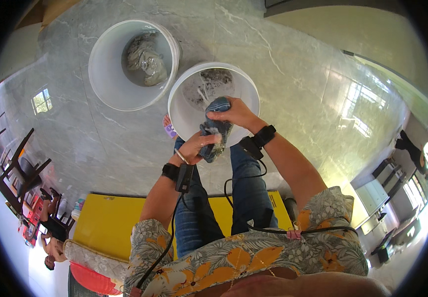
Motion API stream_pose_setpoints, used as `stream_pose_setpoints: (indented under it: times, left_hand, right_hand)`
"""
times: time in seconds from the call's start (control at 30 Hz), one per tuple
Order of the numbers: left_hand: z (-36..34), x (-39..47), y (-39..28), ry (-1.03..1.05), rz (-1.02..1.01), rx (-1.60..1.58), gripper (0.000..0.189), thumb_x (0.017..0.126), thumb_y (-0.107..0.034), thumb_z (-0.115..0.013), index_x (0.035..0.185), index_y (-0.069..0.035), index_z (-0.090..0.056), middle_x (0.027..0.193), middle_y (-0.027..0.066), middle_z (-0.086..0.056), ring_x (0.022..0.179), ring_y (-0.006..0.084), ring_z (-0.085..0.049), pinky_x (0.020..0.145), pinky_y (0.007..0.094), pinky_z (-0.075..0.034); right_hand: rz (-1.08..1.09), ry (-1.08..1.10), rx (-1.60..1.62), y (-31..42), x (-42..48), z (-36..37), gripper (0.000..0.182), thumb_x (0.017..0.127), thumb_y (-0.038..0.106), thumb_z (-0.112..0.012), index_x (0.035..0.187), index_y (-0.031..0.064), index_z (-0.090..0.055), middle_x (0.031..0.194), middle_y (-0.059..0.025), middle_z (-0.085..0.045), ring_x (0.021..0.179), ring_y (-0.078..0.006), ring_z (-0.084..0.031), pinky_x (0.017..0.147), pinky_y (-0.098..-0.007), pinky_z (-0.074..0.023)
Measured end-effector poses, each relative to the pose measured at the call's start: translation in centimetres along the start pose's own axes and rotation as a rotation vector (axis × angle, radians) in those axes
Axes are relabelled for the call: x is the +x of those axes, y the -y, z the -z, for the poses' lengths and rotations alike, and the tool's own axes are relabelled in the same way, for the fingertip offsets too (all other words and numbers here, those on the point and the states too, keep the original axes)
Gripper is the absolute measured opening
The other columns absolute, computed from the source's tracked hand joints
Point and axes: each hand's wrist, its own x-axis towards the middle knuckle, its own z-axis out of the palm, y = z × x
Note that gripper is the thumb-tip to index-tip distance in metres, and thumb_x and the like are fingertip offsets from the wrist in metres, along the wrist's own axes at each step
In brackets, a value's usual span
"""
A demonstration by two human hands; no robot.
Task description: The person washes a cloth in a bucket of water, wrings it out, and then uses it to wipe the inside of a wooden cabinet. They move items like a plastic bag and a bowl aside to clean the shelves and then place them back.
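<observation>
Both my hands grip a wet, bunched dark blue cloth (217,128) above the near edge of a white plastic bucket (251,85). My left hand (195,145) holds its lower end, where white suds show. Higher up, my right hand (232,113) closes around the folded top. Inside this bucket is murky, foamy water (214,83), and a pale streak, perhaps falling water, runs below the cloth. A second white bucket (104,70), at the upper left, holds a light-coloured wet cloth (145,61) lying in water.
The buckets stand side by side on a glossy grey marbled floor (273,96). A yellow panel (106,222) lies under and beside my legs. Cables hang from the devices on my wrists. At the far left are a dark wooden chair (23,174) and a seated person (52,234); another person (410,148) is at the far right.
</observation>
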Motion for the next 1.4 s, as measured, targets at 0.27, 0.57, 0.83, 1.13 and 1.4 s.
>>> stream_pose_setpoints:
  times: [0.27,0.57,0.83,1.13,1.4]
  left_hand:
    - [1.1,5.2,-0.8,-0.279,-0.175,0.925,0.047,0.074,-0.031,-0.078,0.11,-0.006,-0.061,0.103,0.0075,-0.066,0.088,0.0204,-0.064,0.075,0.0343,-0.051]
    - [-1.8,2.8,0.2,-0.448,-0.558,1.372,0.064,0.067,-0.035,-0.077,0.116,-0.006,-0.047,0.099,0.0196,-0.062,0.095,0.0415,-0.059,0.082,0.0461,-0.047]
    - [-5.4,0.2,-2.4,-0.493,-0.582,1.798,0.073,0.065,-0.029,-0.077,0.124,-0.001,-0.045,0.1,0.0158,-0.057,0.097,0.0338,-0.058,0.084,0.0399,-0.047]
    - [3.1,4.7,3.3,-0.145,-0.655,0.414,0.054,0.09,-0.046,-0.059,0.127,-0.008,-0.05,0.114,0.0063,-0.059,0.104,0.0172,-0.058,0.089,0.0326,-0.048]
    - [-4.5,0.6,4.7,-0.044,-0.307,-0.852,0.035,0.094,-0.037,-0.054,0.108,-0.006,-0.059,0.103,0.0104,-0.065,0.097,0.0232,-0.062,0.088,0.0376,-0.05]
  right_hand:
    - [0.137,-0.331,-0.678,-1.0,3.6,-2.3,0.056,0.066,0.036,-0.075,0.111,0.0056,-0.065,0.116,-0.0184,-0.06,0.103,-0.0318,-0.06,0.086,-0.0361,-0.0489]
    - [0.206,-0.073,0.382,-4.4,-0.6,-0.4,0.098,0.07,0.008,-0.077,0.149,0.0079,-0.02,0.139,-0.0117,-0.041,0.121,-0.0232,-0.045,0.101,-0.0363,-0.0398]
    - [0.145,-0.275,0.29,-0.7,-5.8,-2.6,0.05,0.062,0.018,-0.087,0.098,0.0047,-0.056,0.096,-0.0034,-0.056,0.091,-0.0149,-0.056,0.07,-0.0297,-0.0508]
    - [0.933,-0.326,-0.673,3.1,-10.6,-4.5,0.042,0.058,0.014,-0.081,0.094,0.0095,-0.058,0.103,-0.0093,-0.054,0.096,-0.0323,-0.055,0.081,-0.0404,-0.0486]
    - [1.172,-0.111,-0.689,4.6,-12.7,-2.8,0.039,0.061,0.007,-0.075,0.096,0.0095,-0.059,0.106,-0.0089,-0.056,0.098,-0.0302,-0.057,0.092,-0.0445,-0.0469]
